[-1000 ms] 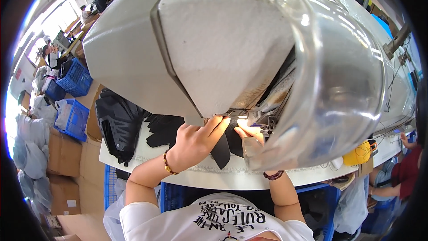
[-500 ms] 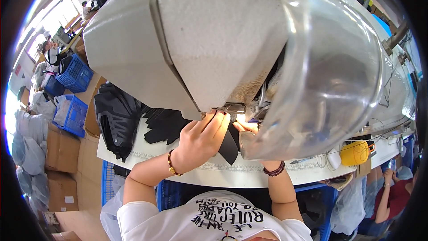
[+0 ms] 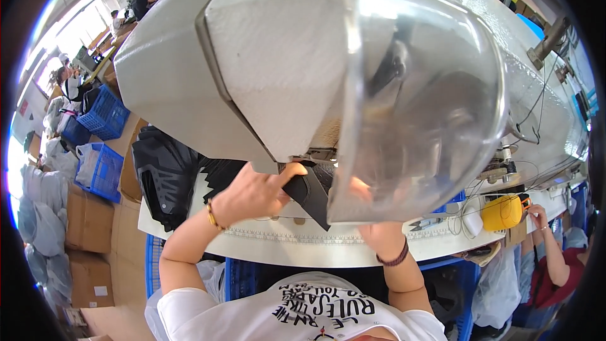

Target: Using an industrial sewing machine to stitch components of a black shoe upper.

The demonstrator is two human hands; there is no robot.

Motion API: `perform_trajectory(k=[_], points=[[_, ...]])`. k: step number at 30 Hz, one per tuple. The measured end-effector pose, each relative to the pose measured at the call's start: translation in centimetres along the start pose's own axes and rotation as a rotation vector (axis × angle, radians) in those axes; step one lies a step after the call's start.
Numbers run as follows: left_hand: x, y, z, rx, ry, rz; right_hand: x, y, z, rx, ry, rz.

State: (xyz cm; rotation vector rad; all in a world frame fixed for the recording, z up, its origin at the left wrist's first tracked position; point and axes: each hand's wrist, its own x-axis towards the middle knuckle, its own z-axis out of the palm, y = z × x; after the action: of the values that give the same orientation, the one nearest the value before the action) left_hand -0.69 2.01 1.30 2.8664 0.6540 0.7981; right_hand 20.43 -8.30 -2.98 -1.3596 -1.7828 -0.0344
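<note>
Since the earlier frames the head has leaned closer, so the grey sewing machine [image 3: 265, 69] and its clear guard [image 3: 416, 101] now fill more of the view. The left hand [image 3: 252, 192] has slid toward 3 o'clock; its fingers now press and pinch the black fabric piece [image 3: 309, 192] lying on the white counter [image 3: 284, 240] under the machine head. The right hand [image 3: 379, 230] sits behind the guard at 5 o'clock; whether it grips anything cannot be told. At 9 o'clock a stack of black pieces [image 3: 164, 177] rests on the counter. Farther out toward 9 o'clock, blue crates [image 3: 101, 170] hold white bundles. At 3 o'clock sits a yellow thread cone [image 3: 502, 211].
</note>
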Motion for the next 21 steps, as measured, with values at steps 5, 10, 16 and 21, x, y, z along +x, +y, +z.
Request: perform_trajectory(k=[5, 10, 16, 21], points=[[0.2, -3.5, 0.5, -0.124, -0.028, 0.059, 1.4, -5.2, 0.3, -0.078, -0.019, -0.240], [-0.3, -1.7, 0.2, -0.055, 0.099, 0.198, -0.4, 0.6, 2.6, -0.300, -0.072, -0.224], [-1.2, 3.9, 3.3, 0.102, 0.312, -0.112, 0.6, 5.5, 3.3, 0.562, 0.040, 0.289], [-0.4, 5.7, 4.2, 0.183, 0.388, -0.163, 3.4, 4.7, -1.1, 0.291, -0.141, 0.017]])
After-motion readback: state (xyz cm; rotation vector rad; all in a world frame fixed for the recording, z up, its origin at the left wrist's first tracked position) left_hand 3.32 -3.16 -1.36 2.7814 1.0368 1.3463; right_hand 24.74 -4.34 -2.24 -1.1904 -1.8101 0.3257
